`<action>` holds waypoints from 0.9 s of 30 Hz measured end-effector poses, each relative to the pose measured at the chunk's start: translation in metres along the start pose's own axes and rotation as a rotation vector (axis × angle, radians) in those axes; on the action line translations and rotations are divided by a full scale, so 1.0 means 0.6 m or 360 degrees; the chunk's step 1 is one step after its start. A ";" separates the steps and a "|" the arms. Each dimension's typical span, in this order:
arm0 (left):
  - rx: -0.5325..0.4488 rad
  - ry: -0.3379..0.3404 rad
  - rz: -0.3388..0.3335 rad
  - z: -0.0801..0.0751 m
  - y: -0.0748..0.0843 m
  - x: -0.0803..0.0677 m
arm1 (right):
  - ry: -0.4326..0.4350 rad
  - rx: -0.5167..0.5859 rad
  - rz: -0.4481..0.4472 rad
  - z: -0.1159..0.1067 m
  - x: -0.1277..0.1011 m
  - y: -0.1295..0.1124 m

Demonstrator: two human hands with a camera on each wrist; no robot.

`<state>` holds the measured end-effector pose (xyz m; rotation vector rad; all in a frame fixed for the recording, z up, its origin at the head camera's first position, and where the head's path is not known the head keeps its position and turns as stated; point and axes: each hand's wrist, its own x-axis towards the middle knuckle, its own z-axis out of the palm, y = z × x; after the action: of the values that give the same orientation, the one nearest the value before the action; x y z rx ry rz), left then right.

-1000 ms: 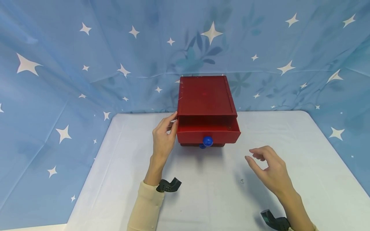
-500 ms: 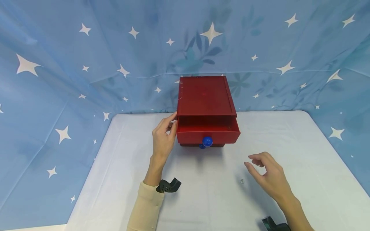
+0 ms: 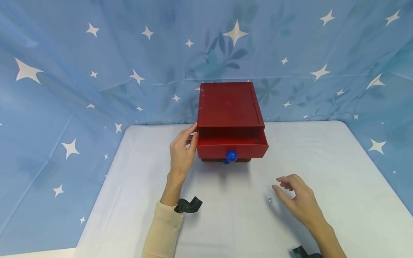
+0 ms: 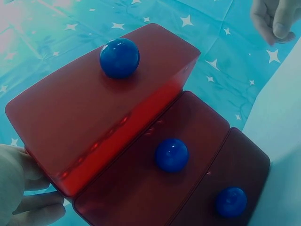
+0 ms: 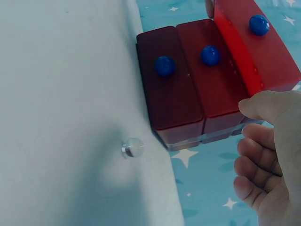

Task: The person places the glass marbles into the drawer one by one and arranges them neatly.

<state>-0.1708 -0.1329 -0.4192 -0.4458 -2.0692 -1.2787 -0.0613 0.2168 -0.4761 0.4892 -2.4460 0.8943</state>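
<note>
A dark red chest of small drawers (image 3: 229, 105) stands at the back of the white table. Its top drawer (image 3: 213, 151) is pulled out, with a round blue knob (image 3: 231, 156) on the front. The lower two drawers, shown in the left wrist view with a middle knob (image 4: 172, 155) and a bottom knob (image 4: 231, 202), are closed. My left hand (image 3: 181, 154) touches the chest's left side with its fingers and thumb. Over the table to the right, my right hand (image 3: 301, 202) hovers with loosely curved fingers and holds nothing. Near it lies a small clear glass-like piece (image 5: 134, 148).
A blue cloth with white stars (image 3: 142, 53) hangs behind and beside the table. The white tabletop (image 3: 232, 215) spreads out in front of the chest. Small dark cameras are strapped at the left wrist (image 3: 188, 205) and right wrist (image 3: 304, 253).
My right hand has drawn back toward me, away from the chest, and lower in the head view. My left hand stays at the chest's side, and the top drawer remains pulled out.
</note>
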 end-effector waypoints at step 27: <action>-0.0026 0.0004 0.0014 0.001 0.001 0.000 | -0.0064 0.0082 -0.0080 0.026 -0.037 0.019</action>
<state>-0.1706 -0.1325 -0.4192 -0.4597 -2.0539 -1.2911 -0.0535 0.2182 -0.5044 0.5897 -2.4402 0.9375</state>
